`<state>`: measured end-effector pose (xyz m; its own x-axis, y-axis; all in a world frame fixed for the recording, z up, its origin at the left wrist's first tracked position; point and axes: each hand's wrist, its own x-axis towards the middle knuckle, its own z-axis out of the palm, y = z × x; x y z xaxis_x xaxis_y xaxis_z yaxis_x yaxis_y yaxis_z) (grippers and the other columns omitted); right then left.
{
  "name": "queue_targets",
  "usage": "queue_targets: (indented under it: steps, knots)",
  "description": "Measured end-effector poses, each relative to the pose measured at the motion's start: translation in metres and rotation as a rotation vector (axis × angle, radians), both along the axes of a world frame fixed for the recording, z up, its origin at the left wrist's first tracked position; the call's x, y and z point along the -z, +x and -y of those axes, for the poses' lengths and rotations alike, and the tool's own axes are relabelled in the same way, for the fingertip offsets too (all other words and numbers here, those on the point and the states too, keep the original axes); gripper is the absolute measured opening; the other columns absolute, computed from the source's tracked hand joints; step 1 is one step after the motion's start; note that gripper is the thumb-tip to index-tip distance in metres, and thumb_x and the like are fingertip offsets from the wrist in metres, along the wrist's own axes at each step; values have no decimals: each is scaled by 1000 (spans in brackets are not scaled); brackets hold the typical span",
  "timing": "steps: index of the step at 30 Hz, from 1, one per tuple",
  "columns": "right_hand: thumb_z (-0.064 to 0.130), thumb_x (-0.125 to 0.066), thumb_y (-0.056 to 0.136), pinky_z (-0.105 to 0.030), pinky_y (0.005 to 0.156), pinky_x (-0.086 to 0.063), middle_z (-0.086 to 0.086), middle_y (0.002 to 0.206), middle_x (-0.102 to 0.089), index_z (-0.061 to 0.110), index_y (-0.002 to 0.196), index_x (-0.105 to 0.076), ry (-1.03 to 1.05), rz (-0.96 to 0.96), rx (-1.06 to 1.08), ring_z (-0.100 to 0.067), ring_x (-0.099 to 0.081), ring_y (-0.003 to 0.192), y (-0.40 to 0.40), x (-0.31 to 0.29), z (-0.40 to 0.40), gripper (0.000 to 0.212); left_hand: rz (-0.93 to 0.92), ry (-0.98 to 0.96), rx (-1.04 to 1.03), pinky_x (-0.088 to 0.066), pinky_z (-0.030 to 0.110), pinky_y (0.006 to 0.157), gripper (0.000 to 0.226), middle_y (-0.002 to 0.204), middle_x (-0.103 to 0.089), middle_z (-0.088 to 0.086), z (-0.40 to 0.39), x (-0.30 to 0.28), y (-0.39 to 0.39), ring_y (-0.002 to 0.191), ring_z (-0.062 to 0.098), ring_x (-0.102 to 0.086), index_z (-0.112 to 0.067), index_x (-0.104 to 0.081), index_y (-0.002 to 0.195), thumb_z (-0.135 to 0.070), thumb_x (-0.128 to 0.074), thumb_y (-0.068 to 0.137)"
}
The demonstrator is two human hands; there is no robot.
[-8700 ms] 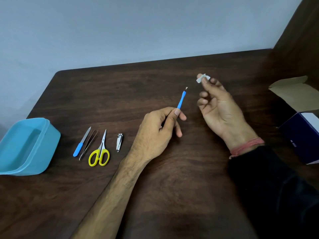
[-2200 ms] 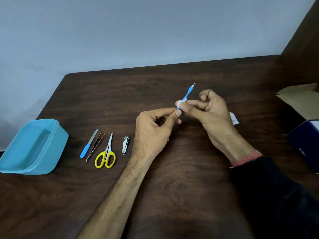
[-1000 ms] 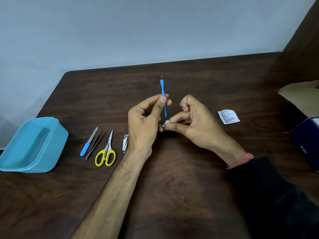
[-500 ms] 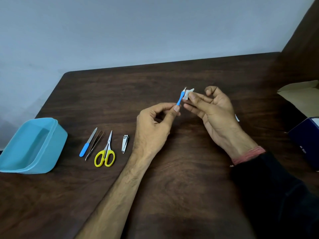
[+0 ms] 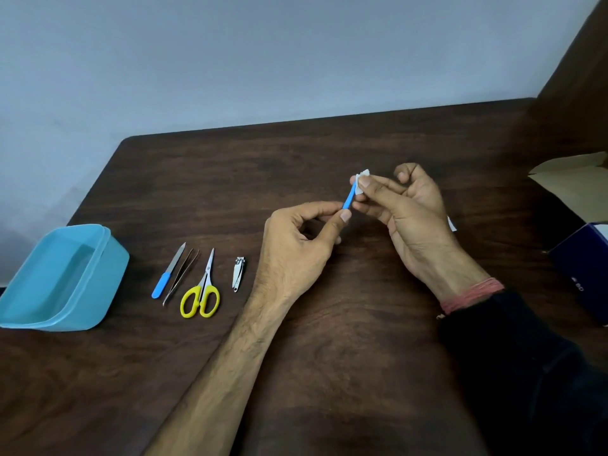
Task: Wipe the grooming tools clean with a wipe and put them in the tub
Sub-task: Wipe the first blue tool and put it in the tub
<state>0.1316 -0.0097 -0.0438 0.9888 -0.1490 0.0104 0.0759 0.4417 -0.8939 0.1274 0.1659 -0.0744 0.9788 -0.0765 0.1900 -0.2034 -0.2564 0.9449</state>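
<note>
My left hand (image 5: 296, 245) pinches the lower end of a thin blue-handled tool (image 5: 348, 199) above the table's middle. My right hand (image 5: 408, 209) pinches a small white wipe (image 5: 362, 182) around the tool's upper end, hiding its metal tip. On the table to the left lie a blue-handled nail file (image 5: 167, 271), tweezers (image 5: 181, 276), yellow-handled scissors (image 5: 202, 291) and a nail clipper (image 5: 238, 274). A light blue tub (image 5: 98, 274) stands open at the far left, with nothing in it.
A dark blue box (image 5: 582, 274) with an open cardboard flap (image 5: 569, 176) sits at the right edge. A white wrapper corner (image 5: 452, 223) peeks out behind my right hand. The dark wooden table (image 5: 329, 357) meets a wall at the back.
Over the last second my left hand tilted the blue tool from upright to leaning right, and my right hand moved the wipe from its lower end up over the tip.
</note>
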Motion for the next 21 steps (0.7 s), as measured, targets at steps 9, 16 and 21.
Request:
queue_targets:
  steps: [9,16,21]
  knots:
    - [-9,-74,96,-29,78,-63,-16,93,-82,20,106,-29,86,-19,109,-18,-76,83,0,0,-4,55,15,15,5,-60,32,60,11,90,-83,-8,0,1,1,65,8,-71,-27,-88,112,-29,-80,104]
    - [-6,-78,94,-28,76,-61,-18,103,-80,27,98,-33,252,-50,184,-17,-69,75,3,3,0,56,40,41,-36,-58,30,60,10,77,-78,-14,-1,-2,-6,63,6,-69,-26,-89,107,-30,-87,98]
    - [-5,-73,99,-27,77,-60,-17,108,-82,26,102,-35,110,-19,19,-13,-70,76,1,5,-2,49,61,55,-65,-56,26,62,10,74,-77,-17,-3,-5,-17,63,1,-68,-28,-90,106,-31,-87,98]
